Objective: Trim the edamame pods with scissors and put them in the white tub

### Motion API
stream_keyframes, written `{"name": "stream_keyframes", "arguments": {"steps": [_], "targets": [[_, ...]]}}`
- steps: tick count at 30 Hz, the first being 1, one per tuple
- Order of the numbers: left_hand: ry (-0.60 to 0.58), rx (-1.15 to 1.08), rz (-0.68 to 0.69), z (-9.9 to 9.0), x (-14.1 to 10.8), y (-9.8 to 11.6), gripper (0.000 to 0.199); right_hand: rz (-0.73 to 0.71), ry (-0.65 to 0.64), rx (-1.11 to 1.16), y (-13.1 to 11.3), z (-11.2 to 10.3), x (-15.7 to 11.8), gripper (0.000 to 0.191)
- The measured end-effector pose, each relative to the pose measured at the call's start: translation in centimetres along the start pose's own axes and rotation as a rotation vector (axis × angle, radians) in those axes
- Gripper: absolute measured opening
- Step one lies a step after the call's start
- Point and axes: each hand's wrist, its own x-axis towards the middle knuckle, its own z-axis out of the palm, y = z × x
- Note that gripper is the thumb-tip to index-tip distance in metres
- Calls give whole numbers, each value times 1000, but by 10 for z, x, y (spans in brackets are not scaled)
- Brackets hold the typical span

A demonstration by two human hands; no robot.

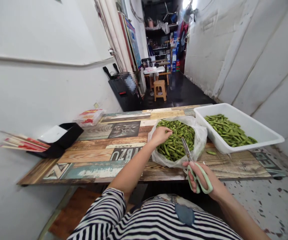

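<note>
A clear plastic bag (201, 137) lies opened out on the table, full of green edamame pods (174, 151). Over its left side, my left hand (161, 136) is closed in a pinch on what looks like a single edamame pod, mostly hidden by the fingers. My right hand (206, 178) grips the pale green handles of a pair of scissors (187, 150). Their metal blades point away from me over the bag, with the tips a little right of my left fingers. How far the blades are apart is hard to see.
Right of the bag stands a white plastic tub (261, 133) with more pods. One loose pod (211, 152) lies on the wood-patterned table (89, 155). At the left are a black holder (71, 133) with chopsticks (25, 143) and a plastic packet (89, 116). A stool (160, 89) stands beyond.
</note>
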Motion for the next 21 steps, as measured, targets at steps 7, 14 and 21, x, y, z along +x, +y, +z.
{"name": "stream_keyframes", "arguments": {"steps": [7,14,21], "targets": [[-213,556,75,10,21,16,20,13,28,-2,-2,3,1,48],[-241,409,192,-2,11,13,16,14,25,3,-5,2,-1,53],[-183,-166,179,-6,-21,15,20,16,-42,-110,-9,1,0,54]]}}
